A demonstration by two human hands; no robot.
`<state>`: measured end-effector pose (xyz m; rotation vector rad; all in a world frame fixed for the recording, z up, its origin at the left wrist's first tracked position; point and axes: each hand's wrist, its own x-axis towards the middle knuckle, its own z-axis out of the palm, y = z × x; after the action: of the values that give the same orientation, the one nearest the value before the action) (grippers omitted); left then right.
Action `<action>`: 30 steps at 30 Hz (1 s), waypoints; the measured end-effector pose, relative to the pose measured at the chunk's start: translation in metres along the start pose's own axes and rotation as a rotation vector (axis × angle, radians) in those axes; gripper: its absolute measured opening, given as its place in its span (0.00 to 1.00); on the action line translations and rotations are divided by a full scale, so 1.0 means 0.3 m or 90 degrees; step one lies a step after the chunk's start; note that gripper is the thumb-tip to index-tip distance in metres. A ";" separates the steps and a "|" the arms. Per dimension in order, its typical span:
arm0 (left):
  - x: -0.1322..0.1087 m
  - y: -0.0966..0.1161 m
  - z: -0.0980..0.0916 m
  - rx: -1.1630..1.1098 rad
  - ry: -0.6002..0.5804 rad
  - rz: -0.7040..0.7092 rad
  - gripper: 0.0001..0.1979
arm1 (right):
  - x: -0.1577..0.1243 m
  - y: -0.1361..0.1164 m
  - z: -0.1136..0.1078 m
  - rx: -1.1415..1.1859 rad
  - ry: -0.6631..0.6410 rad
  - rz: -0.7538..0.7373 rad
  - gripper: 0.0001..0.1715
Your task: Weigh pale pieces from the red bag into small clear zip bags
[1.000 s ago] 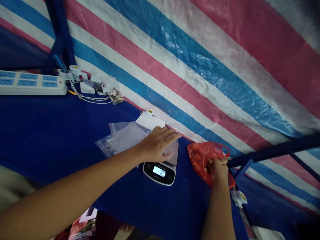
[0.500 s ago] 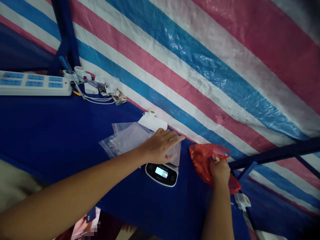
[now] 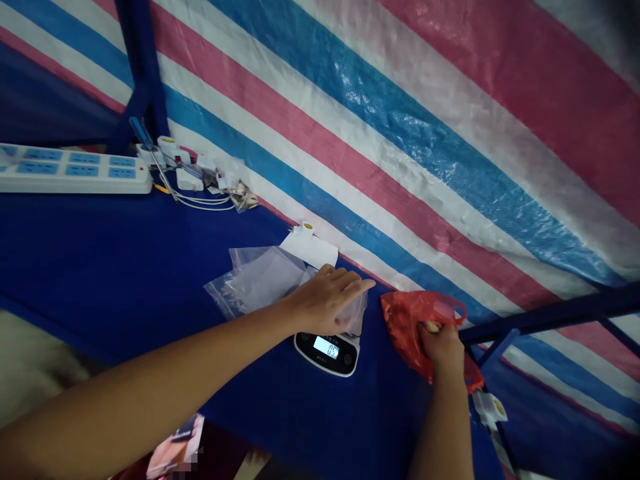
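My left hand [image 3: 327, 303] is over a kitchen scale [image 3: 327, 352], its index finger stretched out and its thumb apart. A clear plastic bag [image 3: 357, 310] lies on the scale's plate under these fingers, touching the hand. The lit display reads about 0.5. To the right, my right hand [image 3: 440, 343] reaches into the mouth of a red plastic bag [image 3: 403, 327], fingers curled. The bag's film partly hides the fingertips, and what they hold cannot be made out. Reddish contents show dimly through the bag.
Left of the scale lie several clear zip bags [image 3: 265, 277], with white paper [image 3: 311, 248] behind. A power strip [image 3: 75, 170], a screwdriver [image 3: 150, 150], and cables [image 3: 205, 200] are at the back left. A striped tarp [image 3: 350, 147] rises along the blue table's [image 3: 125, 267] back edge.
The scale's display has gone from 0.0 to about 0.5. My right hand has shifted slightly within the red bag. The whole view has moved a little; my left hand keeps its place over the scale.
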<state>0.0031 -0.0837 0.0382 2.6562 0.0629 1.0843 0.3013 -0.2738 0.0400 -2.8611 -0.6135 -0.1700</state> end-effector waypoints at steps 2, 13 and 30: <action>-0.001 -0.003 0.005 0.000 -0.005 0.002 0.32 | 0.009 0.010 0.006 -0.001 -0.033 -0.006 0.28; -0.012 -0.016 0.013 -0.013 -0.009 -0.031 0.34 | -0.014 -0.023 -0.039 -0.017 -0.034 0.015 0.36; -0.026 -0.005 0.006 -0.024 0.016 -0.040 0.33 | -0.094 -0.060 -0.088 0.073 0.003 0.038 0.32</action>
<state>-0.0013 -0.0838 0.0313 2.5891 0.1275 1.0886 0.2663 -0.2748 0.0646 -2.7641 -0.5196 -0.1275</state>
